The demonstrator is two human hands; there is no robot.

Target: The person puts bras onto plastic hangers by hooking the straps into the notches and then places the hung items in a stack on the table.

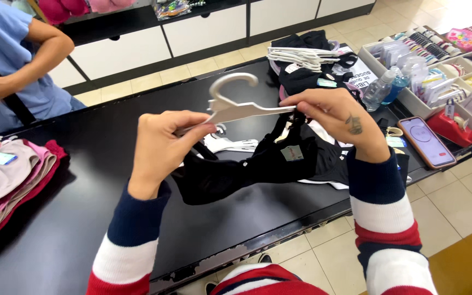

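Left hand point(162, 145) grips one end of the white hanger point(241, 106) | black bra point(247, 166) hangs beneath both hands, above the black worktop point(83, 218), fitting seemingly unfinished | right hand point(337, 117) pinches the other end | we see spare hangers point(301, 57) beyond it, unused.

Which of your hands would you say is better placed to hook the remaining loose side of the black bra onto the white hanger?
Probably the right hand: it pinches the white hanger end where the black bra hangs. The left hand grips the other end.
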